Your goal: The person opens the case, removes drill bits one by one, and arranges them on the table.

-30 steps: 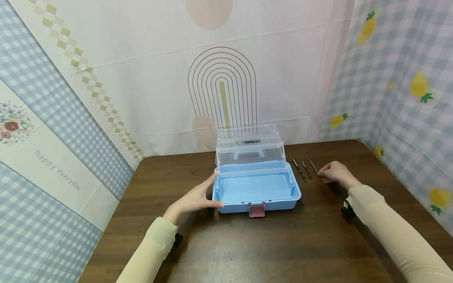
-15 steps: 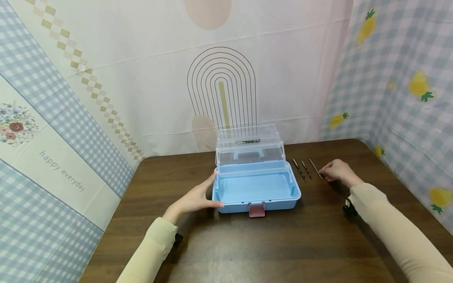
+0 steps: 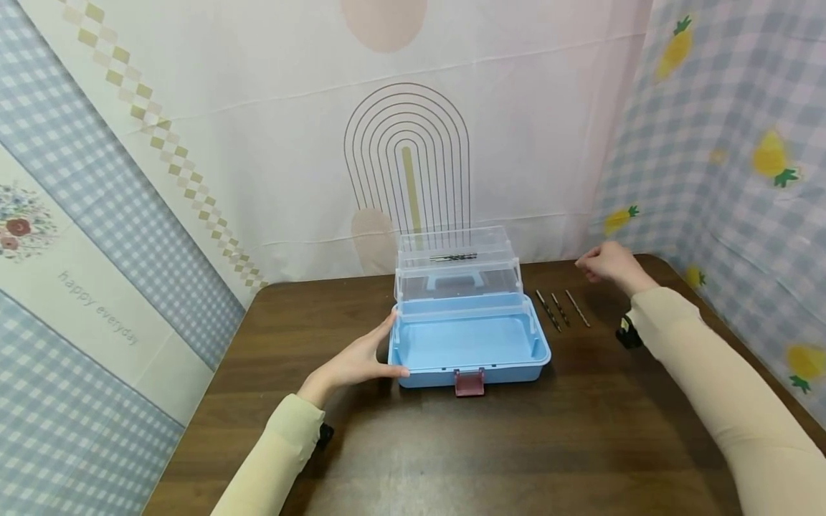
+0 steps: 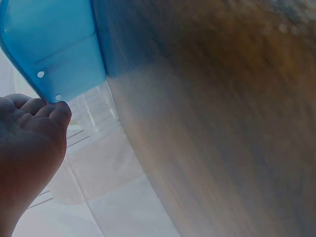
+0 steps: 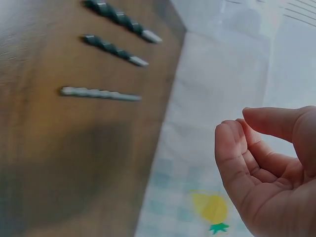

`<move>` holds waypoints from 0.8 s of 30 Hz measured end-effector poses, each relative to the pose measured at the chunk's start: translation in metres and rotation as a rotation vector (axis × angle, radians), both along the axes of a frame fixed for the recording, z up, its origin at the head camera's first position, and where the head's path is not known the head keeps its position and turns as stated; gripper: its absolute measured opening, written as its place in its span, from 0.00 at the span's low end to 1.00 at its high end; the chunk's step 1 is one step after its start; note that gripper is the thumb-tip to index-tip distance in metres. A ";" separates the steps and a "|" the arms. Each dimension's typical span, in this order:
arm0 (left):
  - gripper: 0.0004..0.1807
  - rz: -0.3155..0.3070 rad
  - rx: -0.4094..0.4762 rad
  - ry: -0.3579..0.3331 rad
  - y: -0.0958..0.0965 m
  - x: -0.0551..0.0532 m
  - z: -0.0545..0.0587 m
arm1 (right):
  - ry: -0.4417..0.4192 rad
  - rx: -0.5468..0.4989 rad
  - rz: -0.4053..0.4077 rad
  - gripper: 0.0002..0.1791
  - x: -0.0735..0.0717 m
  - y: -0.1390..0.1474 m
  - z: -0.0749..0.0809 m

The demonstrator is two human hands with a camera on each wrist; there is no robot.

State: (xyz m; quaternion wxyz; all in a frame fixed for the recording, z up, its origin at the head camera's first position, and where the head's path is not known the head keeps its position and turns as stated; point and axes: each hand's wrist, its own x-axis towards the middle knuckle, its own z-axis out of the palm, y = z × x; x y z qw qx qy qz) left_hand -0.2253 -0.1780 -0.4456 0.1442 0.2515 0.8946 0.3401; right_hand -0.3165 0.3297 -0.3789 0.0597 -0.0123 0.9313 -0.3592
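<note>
A light-blue toolbox (image 3: 471, 340) stands opened on the table with its clear tiered trays raised. My left hand (image 3: 355, 362) holds its left front corner, thumb on the front rim and fingers along the left side. To the right of the box three drill bits lie side by side: a long dark one (image 3: 548, 310), a shorter dark one (image 5: 114, 50) and a slim grey one (image 5: 101, 93). My right hand (image 3: 613, 265) hovers beyond them near the back edge, fingers loosely curled with nothing between them. Several more drill bits (image 3: 454, 256) lie in the top tray.
The brown wooden table (image 3: 419, 451) ends at a white curtain (image 3: 290, 179) close behind the box. A checked curtain (image 3: 729, 215) hangs along the right side. A maroon latch (image 3: 469, 383) hangs down at the toolbox's front.
My right hand has let go of the slim grey drill bit and moved up and back from it. The bit lies on the table beside the other two. My left hand stays put.
</note>
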 end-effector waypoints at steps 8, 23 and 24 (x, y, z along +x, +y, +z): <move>0.67 0.001 0.002 0.002 0.000 0.000 0.003 | 0.032 -0.034 0.011 0.19 -0.016 -0.014 0.033; 0.67 0.009 0.004 -0.011 0.000 0.000 0.001 | 0.084 0.034 0.069 0.21 -0.033 -0.058 0.075; 0.67 0.007 0.005 -0.010 0.000 0.000 0.001 | 0.085 0.035 0.077 0.21 -0.035 -0.061 0.077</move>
